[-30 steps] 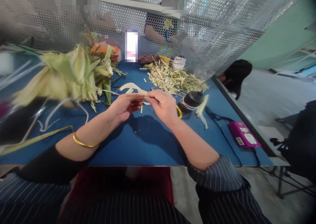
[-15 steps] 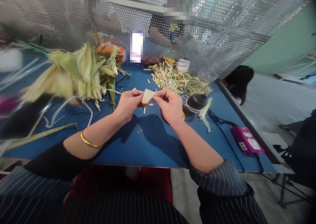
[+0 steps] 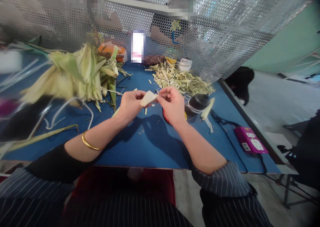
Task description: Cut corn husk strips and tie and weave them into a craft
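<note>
A pale piece of corn husk (image 3: 148,99) is stretched between my two hands over the middle of the table. My left hand (image 3: 131,105) pinches its left part between thumb and fingers. At its right tip, the thumb and forefinger of my right hand (image 3: 172,106) are closed on it. Under my right hand a red and yellow handle (image 3: 166,116) partly shows; the rest of that tool is hidden. Just right of this hand stands a black spool (image 3: 198,103) wound with white string. Small husk scraps lie on the table beneath my hands.
A large bundle of corn husks (image 3: 82,70) lies at the left, near a white looped cord (image 3: 71,102). Shredded husk is heaped in a pile (image 3: 178,78) at the back. A purple packet (image 3: 250,140) and black cables lie at right. Metal mesh (image 3: 140,15) closes the back; a person is beyond the right edge.
The husk piece was seen edge-on between my fingers; its broad pale face now shows, tilted between both hands. My hands remain close together. The view has shifted slightly.
</note>
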A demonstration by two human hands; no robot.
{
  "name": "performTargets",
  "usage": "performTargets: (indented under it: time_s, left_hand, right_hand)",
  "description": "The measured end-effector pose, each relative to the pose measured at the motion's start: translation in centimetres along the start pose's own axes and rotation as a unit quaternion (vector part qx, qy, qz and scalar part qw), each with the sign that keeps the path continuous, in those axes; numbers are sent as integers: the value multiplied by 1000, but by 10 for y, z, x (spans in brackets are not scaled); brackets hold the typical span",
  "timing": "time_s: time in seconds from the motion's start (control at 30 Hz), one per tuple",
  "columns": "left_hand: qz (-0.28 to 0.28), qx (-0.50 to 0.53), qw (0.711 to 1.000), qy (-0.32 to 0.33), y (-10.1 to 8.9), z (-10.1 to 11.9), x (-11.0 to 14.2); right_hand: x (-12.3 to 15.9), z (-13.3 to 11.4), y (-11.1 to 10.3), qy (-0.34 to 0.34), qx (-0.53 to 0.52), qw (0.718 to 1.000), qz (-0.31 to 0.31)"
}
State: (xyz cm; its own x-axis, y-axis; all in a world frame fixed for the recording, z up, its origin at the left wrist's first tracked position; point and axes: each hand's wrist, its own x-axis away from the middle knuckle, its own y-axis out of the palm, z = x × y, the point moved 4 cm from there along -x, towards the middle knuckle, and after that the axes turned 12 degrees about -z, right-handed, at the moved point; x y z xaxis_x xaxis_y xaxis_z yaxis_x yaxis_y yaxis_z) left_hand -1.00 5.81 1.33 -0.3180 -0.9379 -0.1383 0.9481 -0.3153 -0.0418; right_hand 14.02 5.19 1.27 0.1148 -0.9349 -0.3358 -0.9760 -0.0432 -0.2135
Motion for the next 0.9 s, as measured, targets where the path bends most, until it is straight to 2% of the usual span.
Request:
performTargets:
  time_s: [0.13,0.27,0.4,0.57,0.7,0.9]
  left_hand:
    - [5,-6,1000,7,-1,-2,0]
    - [-3,50,998,-29,0,-5,-1]
    - [-11,117,991,-62,0,-7,-1]
    - [-5,143,986,-91,-2,-10,-3]
    - [-12,163,982,-93,-2,-9,-1]
    - [-22,179,979,-91,0,-8,0]
  right_hand:
    - [-1,4,0,9,-25,1000,-8]
    - [-1,4,1,9,-50,999,-19]
    - [0,-5,1,-23,21,999,-26]
    - [5,-20,2,-113,159,980,-38]
    - [6,-20,3,-158,191,968,-42]
    - [6,-20,3,-151,195,969,-35]
